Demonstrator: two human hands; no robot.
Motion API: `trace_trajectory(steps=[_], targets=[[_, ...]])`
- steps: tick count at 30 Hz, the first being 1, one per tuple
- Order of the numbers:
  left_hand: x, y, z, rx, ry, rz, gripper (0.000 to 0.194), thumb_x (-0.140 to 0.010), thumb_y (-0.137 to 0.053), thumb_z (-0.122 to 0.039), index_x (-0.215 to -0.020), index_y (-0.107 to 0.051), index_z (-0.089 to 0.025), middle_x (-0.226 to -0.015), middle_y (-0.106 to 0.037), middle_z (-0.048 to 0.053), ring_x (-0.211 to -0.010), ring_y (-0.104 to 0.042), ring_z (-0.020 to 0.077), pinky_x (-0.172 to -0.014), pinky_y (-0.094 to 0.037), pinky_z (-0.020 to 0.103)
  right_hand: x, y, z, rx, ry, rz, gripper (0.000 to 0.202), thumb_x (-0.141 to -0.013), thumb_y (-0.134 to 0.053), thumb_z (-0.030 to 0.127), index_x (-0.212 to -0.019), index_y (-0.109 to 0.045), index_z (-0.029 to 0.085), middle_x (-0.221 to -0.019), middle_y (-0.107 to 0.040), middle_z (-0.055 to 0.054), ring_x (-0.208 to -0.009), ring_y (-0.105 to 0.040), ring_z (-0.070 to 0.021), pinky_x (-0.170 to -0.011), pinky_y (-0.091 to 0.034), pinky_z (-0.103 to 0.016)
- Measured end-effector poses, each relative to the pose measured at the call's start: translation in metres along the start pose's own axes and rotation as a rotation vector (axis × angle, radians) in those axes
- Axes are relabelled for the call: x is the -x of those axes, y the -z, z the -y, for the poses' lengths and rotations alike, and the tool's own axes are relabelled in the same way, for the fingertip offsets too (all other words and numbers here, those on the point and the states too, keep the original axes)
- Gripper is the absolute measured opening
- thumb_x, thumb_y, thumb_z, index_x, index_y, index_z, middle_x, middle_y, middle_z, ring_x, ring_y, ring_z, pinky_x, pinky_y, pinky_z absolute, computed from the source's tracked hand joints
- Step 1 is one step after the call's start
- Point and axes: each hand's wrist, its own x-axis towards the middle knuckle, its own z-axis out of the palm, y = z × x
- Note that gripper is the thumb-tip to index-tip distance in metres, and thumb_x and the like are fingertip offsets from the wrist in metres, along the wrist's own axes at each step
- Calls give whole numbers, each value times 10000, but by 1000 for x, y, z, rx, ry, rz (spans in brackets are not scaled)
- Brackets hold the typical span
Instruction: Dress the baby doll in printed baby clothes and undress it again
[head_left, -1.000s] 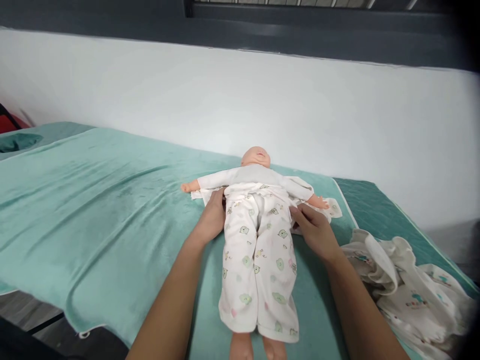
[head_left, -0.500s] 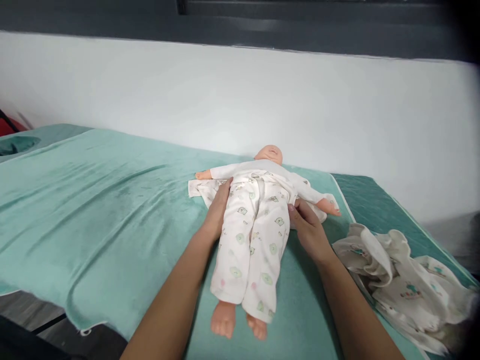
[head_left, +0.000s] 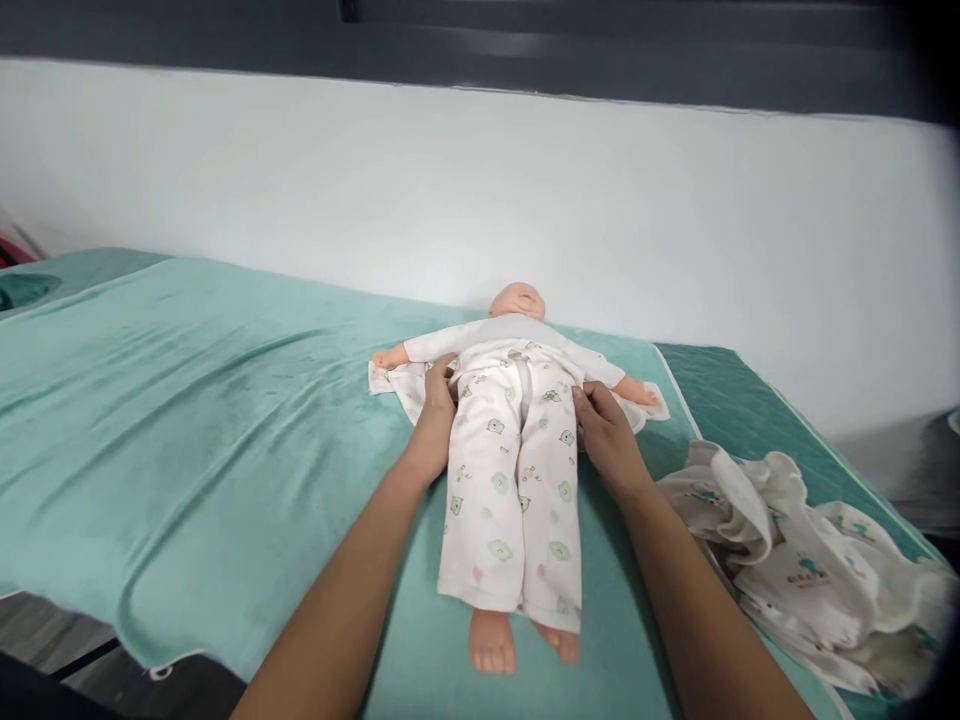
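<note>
A baby doll (head_left: 519, 300) lies on its back, head away from me, arms spread out to the sides. It wears a white long-sleeved top and printed white pants (head_left: 487, 500), with its bare feet showing below the cuffs. At the waist's left side, my left hand (head_left: 433, 420) is closed on the pants, thumb near the waistband. My right hand (head_left: 609, 435) pinches the pants at the right hip between thumb and fingers. A printed cloth lies spread under the doll's arms and torso.
Crumpled white printed clothes (head_left: 810, 570) lie in a heap to the right. A light green sheet (head_left: 225, 420) covers the surface, over a darker green one (head_left: 720, 390). Behind the doll rises a white wall (head_left: 450, 190).
The doll's legs and feet have swung to the right, and its right-side arm has shifted left and up. Both hands stay at the waist of the pants.
</note>
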Motion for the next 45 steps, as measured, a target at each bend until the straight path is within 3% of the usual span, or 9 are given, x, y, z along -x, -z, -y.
trace_trajectory(steps=[2,5,10,15,21,24,28,39,45], targets=[[-1,0,2,-9,-50,17,844,-816,-651,-308,-1520,-186,-322,-1512,-324,100,-1386,-365,258,-1182,-293,431,1,0,0,32,8,-8,351,-880,-552,596,-827,-496,253,-632,-428,59,-517,-402,-121,-436,-342,-243],[-1,2,3,34,-60,-33,614,-866,-579,-258,-1445,-384,-314,-1443,-433,77,-1355,-427,234,-1149,-358,415,-1,-1,-3,78,79,-94,305,-870,-584,546,-935,-529,253,-797,-558,20,-638,-524,-146,-513,-442,-267],[-11,6,-1,153,52,-317,309,-935,-502,-334,-1216,-588,-238,-1297,-604,66,-1211,-563,214,-1050,-460,394,-7,-4,-4,117,430,-219,323,-870,-618,382,-1162,-558,257,-1206,-571,-65,-1146,-544,-209,-959,-487,-397],[-38,2,-22,74,-100,-169,280,-916,-566,-384,-1152,-631,-248,-1325,-583,53,-1265,-517,212,-1098,-413,382,-18,-12,15,322,580,-123,329,-913,-584,392,-1214,-556,262,-1277,-570,-83,-1244,-492,-247,-1099,-369,-472],[-62,-5,-35,-182,-290,34,288,-829,-697,-397,-1037,-603,-222,-1357,-532,73,-1356,-384,258,-1138,-344,431,-44,-21,24,568,740,19,403,-841,-697,413,-1173,-529,257,-1345,-538,-93,-1301,-432,-283,-1116,-317,-496],[-59,-6,-34,-256,-404,24,130,-880,-620,-285,-984,-578,-219,-1337,-534,69,-1320,-394,254,-1101,-363,428,-48,-22,22,610,793,30,446,-798,-742,433,-1122,-496,251,-1359,-506,-111,-1305,-419,-302,-1107,-313,-510],[-52,-9,-33,-381,-519,0,99,-894,-500,-139,-936,-550,-213,-1053,-620,63,-1071,-504,243,-934,-416,400,-44,-21,24,637,805,8,435,-757,-778,481,-995,-492,256,-1349,-483,-103,-1277,-410,-313,-1075,-320,-507],[-47,-11,-29,-568,-510,-32,68,-932,-473,-220,-916,-539,-213,-894,-624,44,-869,-544,236,-769,-357,385,-32,-23,29,775,810,-15,236,-844,-691,377,-841,-492,250,-854,-599,-17,-901,-472,-247,-833,-339,-419],[-46,-11,-26,-579,-482,-54,113,-939,-466,-268,-895,-555,-213,-801,-612,33,-813,-545,226,-759,-359,383,-31,-24,29,752,756,-37,213,-821,-689,314,-893,-497,256,-843,-602,-9,-885,-475,-248,-843,-336,-424]])
